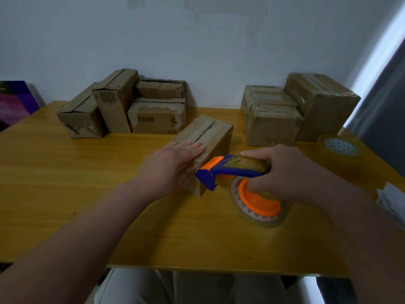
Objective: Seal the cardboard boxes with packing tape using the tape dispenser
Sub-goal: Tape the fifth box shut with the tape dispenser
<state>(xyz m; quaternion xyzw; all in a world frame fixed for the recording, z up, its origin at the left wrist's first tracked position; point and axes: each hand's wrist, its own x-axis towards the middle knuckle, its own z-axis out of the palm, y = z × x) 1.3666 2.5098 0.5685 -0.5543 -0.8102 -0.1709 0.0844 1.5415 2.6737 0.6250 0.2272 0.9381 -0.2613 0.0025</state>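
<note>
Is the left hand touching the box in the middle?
Touching. The head view shows the left hand lying flat on top of the middle box, fingers straight.

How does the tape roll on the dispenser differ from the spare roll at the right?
The dispenser roll carries an orange hub; the spare roll has none. The dispenser roll is tilted, with the right hand holding the dispenser; the spare roll lies flat on the table, untouched. Both are clear tape.
</note>
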